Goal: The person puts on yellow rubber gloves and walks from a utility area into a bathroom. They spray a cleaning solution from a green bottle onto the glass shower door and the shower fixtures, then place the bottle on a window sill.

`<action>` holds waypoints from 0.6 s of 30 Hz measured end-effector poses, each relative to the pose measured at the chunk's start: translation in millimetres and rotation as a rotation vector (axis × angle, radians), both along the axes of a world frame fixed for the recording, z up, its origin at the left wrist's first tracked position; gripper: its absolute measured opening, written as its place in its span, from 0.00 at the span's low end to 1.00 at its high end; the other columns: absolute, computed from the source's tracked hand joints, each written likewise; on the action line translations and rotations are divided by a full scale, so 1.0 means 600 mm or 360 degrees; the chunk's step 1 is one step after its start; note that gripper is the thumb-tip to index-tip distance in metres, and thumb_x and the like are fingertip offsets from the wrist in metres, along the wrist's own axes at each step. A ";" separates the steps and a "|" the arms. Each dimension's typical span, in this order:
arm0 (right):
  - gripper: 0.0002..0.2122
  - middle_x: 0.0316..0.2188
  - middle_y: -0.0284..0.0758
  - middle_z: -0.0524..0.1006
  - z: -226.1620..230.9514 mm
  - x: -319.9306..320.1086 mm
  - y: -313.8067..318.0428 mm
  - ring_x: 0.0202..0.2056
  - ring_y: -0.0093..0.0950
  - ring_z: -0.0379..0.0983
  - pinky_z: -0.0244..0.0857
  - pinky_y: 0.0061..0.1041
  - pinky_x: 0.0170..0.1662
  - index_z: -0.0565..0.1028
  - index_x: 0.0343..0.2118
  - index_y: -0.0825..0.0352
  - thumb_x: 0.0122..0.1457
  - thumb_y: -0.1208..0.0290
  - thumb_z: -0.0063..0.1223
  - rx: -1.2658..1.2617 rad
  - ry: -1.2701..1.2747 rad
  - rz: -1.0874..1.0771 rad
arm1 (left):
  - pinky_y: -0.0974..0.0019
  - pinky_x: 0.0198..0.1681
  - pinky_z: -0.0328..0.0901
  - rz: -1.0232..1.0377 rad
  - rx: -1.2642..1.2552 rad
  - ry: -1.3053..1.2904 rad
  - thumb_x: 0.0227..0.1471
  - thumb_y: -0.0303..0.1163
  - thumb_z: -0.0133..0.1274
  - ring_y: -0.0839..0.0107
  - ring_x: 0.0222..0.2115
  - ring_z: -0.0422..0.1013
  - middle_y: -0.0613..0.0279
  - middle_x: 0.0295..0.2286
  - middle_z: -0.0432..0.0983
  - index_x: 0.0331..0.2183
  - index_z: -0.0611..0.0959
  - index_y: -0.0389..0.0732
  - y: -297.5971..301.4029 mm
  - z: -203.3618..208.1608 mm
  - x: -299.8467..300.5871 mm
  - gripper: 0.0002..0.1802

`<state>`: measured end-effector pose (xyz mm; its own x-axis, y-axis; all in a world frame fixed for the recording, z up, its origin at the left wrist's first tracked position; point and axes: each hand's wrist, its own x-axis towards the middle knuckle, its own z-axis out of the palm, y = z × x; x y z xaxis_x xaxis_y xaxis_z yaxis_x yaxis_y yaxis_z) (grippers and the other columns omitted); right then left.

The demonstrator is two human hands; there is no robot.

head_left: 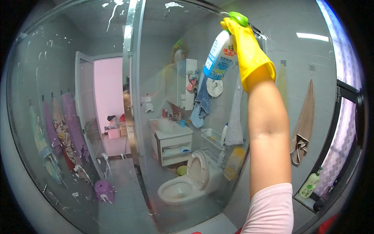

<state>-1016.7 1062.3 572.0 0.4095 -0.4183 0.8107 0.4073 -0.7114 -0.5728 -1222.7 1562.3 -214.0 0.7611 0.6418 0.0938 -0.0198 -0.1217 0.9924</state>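
Note:
My right hand (244, 43), in a yellow rubber glove, is raised high at the upper right of the middle. It is closed around the neck of a spray bottle (219, 58) with a green trigger head, a white body and a blue lower part. The bottle tilts, its base toward the lower left. Its head is close to the top edge of a glass shower panel (167, 113). White foam streaks (113, 15) run down the glass on the left side. My left hand is out of view.
Through the glass stand a toilet (183, 191) with its lid up, a washbasin cabinet (171, 140) and a purple stool (104, 191). A metal frame post (132, 78) divides the glass. At right, a brown towel (304, 124) hangs and a green pump bottle (310, 184) stands on the window sill.

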 end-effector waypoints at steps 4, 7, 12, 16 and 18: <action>0.13 0.32 0.34 0.76 -0.075 -0.079 -0.024 0.36 0.28 0.70 0.61 0.27 0.39 0.76 0.32 0.61 0.48 0.60 0.46 0.0131 -0.0226 0.0136 | 0.68 0.33 0.65 -0.0010 -0.0070 -0.0050 0.44 0.38 0.58 0.73 0.28 0.70 0.58 0.27 0.77 0.32 0.81 0.34 -0.025 0.027 0.002 0.17; 0.10 0.31 0.36 0.75 -0.116 -0.072 -0.057 0.34 0.30 0.71 0.64 0.28 0.37 0.74 0.34 0.63 0.47 0.70 0.49 0.0117 -0.0325 0.0425 | 0.70 0.29 0.64 -0.0120 -0.0140 -0.0106 0.45 0.36 0.57 0.75 0.25 0.69 0.60 0.24 0.75 0.32 0.80 0.34 -0.030 0.040 0.015 0.15; 0.16 0.31 0.38 0.75 -0.370 -0.125 -0.029 0.32 0.30 0.73 0.68 0.28 0.37 0.71 0.38 0.69 0.43 0.78 0.56 0.0481 -0.0410 0.1292 | 0.71 0.22 0.62 -0.0611 -0.0302 0.0060 0.48 0.33 0.54 0.77 0.21 0.67 0.60 0.21 0.73 0.32 0.80 0.33 -0.026 0.066 0.040 0.12; 0.16 0.33 0.36 0.75 -0.615 -0.179 0.022 0.36 0.27 0.72 0.66 0.25 0.40 0.71 0.39 0.68 0.46 0.73 0.57 0.0531 -0.0036 0.1072 | 0.67 0.26 0.65 -0.1236 -0.0411 0.0294 0.48 0.35 0.53 0.73 0.24 0.69 0.57 0.23 0.75 0.33 0.79 0.32 -0.055 0.130 0.071 0.15; 0.17 0.35 0.34 0.75 -0.725 -0.230 0.065 0.37 0.24 0.71 0.65 0.24 0.41 0.71 0.42 0.67 0.48 0.71 0.57 0.0518 0.0231 0.0837 | 0.67 0.27 0.65 -0.1450 -0.0212 0.0191 0.48 0.35 0.53 0.72 0.25 0.69 0.56 0.24 0.75 0.33 0.79 0.32 -0.074 0.117 0.102 0.15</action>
